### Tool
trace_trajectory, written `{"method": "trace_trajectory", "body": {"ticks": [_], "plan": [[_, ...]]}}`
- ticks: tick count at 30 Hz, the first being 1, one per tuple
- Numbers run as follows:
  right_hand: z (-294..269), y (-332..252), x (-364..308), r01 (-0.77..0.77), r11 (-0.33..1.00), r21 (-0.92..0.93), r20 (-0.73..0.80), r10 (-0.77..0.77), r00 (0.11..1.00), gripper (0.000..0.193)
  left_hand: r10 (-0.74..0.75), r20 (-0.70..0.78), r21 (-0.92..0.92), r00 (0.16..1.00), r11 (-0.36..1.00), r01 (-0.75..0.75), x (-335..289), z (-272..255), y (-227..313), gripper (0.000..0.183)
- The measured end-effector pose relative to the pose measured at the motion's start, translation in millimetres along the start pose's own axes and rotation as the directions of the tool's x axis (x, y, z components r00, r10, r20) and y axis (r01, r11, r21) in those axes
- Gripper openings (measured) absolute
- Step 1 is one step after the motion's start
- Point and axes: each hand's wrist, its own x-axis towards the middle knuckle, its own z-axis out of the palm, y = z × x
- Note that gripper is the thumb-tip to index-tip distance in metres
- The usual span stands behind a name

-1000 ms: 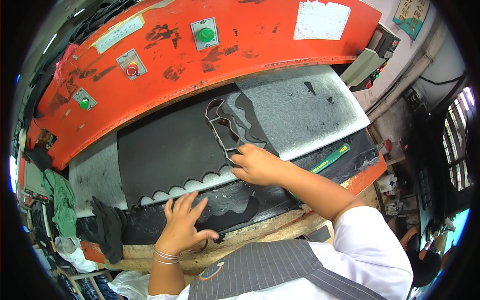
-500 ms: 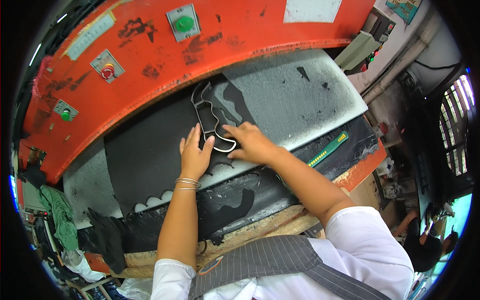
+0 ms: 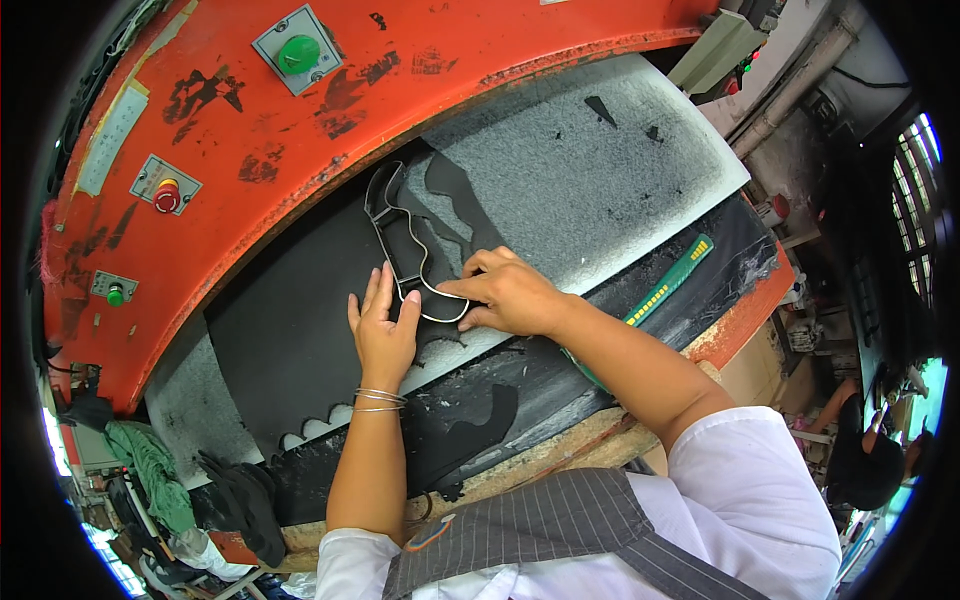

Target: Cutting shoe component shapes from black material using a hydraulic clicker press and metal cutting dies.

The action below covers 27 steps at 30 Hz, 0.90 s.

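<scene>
A wavy metal cutting die (image 3: 441,320), an outline of thin strip with crossbars, stands on a black sheet (image 3: 290,320). My left hand (image 3: 385,328) lies beside the die's near left wall, fingers stretched flat on the sheet and thumb against the die. My right hand (image 3: 512,292) pinches the die's curved near end between thumb and fingers. Just right of the die, dark wavy strips of sheet (image 3: 463,195) lie over the grey board (image 3: 570,180). Scalloped cuts run along the sheet's near edge.
An orange machine body (image 3: 350,100) with green buttons (image 3: 298,54) and a red knob (image 3: 167,196) arches behind the board. A green stick with yellow marks (image 3: 672,282) lies right of my right forearm. A black cut-out (image 3: 490,415) rests in front; dark cloth (image 3: 250,500) hangs front left.
My right fingers have closed on the die's near end. Its far end leans slightly more left in view. The whole view has shifted, with the machine panel now higher and further left.
</scene>
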Motion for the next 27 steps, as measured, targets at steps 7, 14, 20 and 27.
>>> {"method": "trace_trajectory", "body": {"ticks": [7,14,20,27], "plan": [[4.0,-2.1,0.1,-0.018,1.000,-0.001,-0.001,0.018,1.000,0.053,0.010,-0.029,-0.004,1.000,1.000,-0.010,-3.7,2.6,-3.4,0.056],[9.7,-6.9,-0.3,-0.104,0.995,0.004,0.036,0.104,0.994,0.053,0.045,-0.063,0.023,0.997,0.999,-0.044,-8.8,1.0,-5.6,0.058],[3.5,-50.4,-19.3,-0.016,0.993,-0.114,-0.084,0.007,0.996,0.078,-0.216,-0.171,-0.654,0.961,0.754,0.053,-48.0,-52.7,-27.7,0.042],[-51.0,-134.3,36.5,0.043,0.976,0.215,-0.497,0.071,0.865,0.054,-0.118,-0.936,-0.159,0.330,0.982,-0.100,-75.6,-262.8,-100.6,0.037]]}}
